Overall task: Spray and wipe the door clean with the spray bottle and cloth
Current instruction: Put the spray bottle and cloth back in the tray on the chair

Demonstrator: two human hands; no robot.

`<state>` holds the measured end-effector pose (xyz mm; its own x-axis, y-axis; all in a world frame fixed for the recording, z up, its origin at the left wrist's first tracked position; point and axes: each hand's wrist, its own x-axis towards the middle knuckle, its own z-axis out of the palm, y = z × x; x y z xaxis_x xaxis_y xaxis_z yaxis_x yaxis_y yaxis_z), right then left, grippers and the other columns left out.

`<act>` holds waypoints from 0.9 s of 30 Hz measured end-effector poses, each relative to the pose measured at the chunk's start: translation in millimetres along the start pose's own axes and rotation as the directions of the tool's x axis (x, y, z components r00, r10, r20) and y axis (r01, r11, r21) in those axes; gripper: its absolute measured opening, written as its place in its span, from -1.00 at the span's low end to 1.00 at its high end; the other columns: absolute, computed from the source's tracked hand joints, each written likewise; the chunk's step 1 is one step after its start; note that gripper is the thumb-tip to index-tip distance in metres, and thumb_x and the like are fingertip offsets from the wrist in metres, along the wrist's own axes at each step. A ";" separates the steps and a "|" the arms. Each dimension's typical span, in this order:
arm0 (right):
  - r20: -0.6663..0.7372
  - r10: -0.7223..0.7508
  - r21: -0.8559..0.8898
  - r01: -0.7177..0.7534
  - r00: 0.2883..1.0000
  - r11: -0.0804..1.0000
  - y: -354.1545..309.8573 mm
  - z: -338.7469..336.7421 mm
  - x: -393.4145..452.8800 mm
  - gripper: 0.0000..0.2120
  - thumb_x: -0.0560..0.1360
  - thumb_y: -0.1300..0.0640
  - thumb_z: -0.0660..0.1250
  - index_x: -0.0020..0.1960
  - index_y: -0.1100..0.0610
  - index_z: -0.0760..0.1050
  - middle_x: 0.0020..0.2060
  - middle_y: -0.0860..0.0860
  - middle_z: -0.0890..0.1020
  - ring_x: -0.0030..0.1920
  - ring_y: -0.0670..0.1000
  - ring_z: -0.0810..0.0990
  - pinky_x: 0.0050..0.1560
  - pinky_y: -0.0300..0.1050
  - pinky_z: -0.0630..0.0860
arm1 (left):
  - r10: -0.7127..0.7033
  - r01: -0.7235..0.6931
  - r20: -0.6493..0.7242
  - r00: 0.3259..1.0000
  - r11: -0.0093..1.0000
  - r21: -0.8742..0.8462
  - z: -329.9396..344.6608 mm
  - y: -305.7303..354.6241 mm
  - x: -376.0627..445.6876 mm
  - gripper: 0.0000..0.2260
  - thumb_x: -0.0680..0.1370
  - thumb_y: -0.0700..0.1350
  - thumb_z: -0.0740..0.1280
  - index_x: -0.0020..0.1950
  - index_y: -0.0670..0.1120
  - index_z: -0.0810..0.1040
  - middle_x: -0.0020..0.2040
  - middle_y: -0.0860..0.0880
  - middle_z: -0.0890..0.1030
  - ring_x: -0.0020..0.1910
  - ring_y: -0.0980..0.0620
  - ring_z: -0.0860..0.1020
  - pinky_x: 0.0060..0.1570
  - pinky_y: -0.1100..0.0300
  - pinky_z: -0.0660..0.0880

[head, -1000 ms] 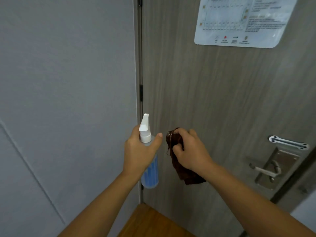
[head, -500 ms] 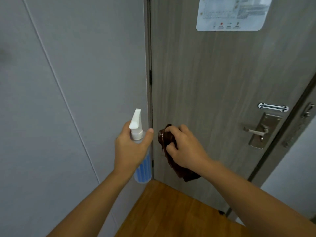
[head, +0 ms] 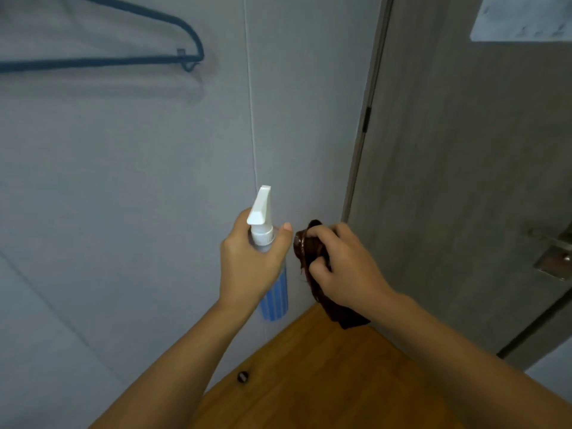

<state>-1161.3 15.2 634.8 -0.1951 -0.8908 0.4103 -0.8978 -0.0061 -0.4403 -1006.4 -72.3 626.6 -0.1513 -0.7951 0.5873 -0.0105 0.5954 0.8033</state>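
My left hand (head: 247,267) grips a spray bottle (head: 274,300) with a blue body and a white nozzle that points up and away from me. Just to its right, my right hand (head: 346,267) holds a bunched dark brown cloth (head: 312,249), whose loose end hangs below the hand. The grey wood-grain door (head: 464,165) fills the right side of the view, behind and to the right of the cloth. Both hands are held in the air in front of the grey wall, apart from the door.
A metal door handle and lock plate (head: 554,258) sit at the right edge. A white notice (head: 523,20) is stuck high on the door. A dark hanger (head: 130,54) hangs on the grey wall (head: 123,181) at upper left. Wooden floor (head: 325,382) lies below.
The view has swung left, so the door has slid to the right and the hanger on the wall has come into sight. Both hands keep the same grips and stay side by side.
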 end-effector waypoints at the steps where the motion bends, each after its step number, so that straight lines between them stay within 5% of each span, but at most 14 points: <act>1: 0.017 -0.018 0.006 0.018 1.000 1.000 -12.7 6.5 -5.3 -0.64 0.58 0.16 0.29 0.37 0.01 0.44 0.06 0.00 0.42 0.00 0.02 0.46 -0.04 0.00 0.53 | -0.007 0.007 -0.017 1.000 1.000 0.008 -15.2 1.6 -9.5 -0.84 0.53 0.10 0.46 0.00 0.12 0.52 -0.18 0.10 0.59 -0.27 0.21 0.55 -0.29 0.42 0.47; 6: 0.072 -0.069 0.052 0.065 0.995 0.997 -71.9 37.0 -21.6 -0.63 0.59 0.15 0.30 0.39 -0.01 0.43 0.13 0.00 0.43 0.00 0.01 0.47 -0.05 -0.07 0.50 | -0.039 0.047 -0.092 0.995 0.995 0.091 -92.4 2.4 -45.6 -0.78 0.51 0.19 0.42 0.02 0.13 0.52 -0.14 0.10 0.59 -0.21 0.08 0.57 -0.29 0.37 0.49; 21: 0.134 -0.064 0.156 0.043 0.989 0.987 -282.3 165.1 -86.5 -0.59 0.58 0.16 0.32 0.41 -0.03 0.39 0.23 0.03 0.41 0.10 0.04 0.50 0.09 0.06 0.60 | -0.043 0.071 -0.165 0.985 0.983 0.167 -361.6 -0.8 -110.8 -0.82 0.56 0.01 0.48 0.02 0.18 0.49 -0.15 0.12 0.60 -0.23 0.26 0.57 -0.22 0.42 0.48; 24: 0.148 -0.094 0.180 0.066 0.985 0.981 -328.2 189.6 -100.1 -0.59 0.58 0.16 0.32 0.40 -0.04 0.39 0.23 0.02 0.41 0.09 0.04 0.51 0.07 0.06 0.61 | -0.051 0.090 -0.185 0.981 0.974 0.210 -414.5 2.1 -127.5 -0.83 0.56 0.00 0.48 0.06 0.10 0.51 -0.17 0.26 0.60 -0.20 0.27 0.58 -0.20 0.45 0.47; 27: 0.159 -0.136 0.207 0.102 0.978 0.973 -369.9 208.6 -109.0 -0.59 0.58 0.16 0.32 0.40 -0.04 0.40 0.21 0.01 0.41 0.10 0.03 0.50 0.04 0.01 0.60 | -0.078 0.130 -0.225 0.971 0.965 0.226 -460.8 5.3 -143.4 -0.80 0.56 0.04 0.47 0.10 0.03 0.53 -0.13 0.16 0.61 -0.19 0.18 0.59 -0.21 0.34 0.53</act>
<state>-725.6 19.8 586.3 -0.0057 -0.9425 0.3341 -0.8116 -0.1908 -0.5522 -529.4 -8.3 591.9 0.0761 -0.8444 0.5303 -0.2535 0.4980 0.8293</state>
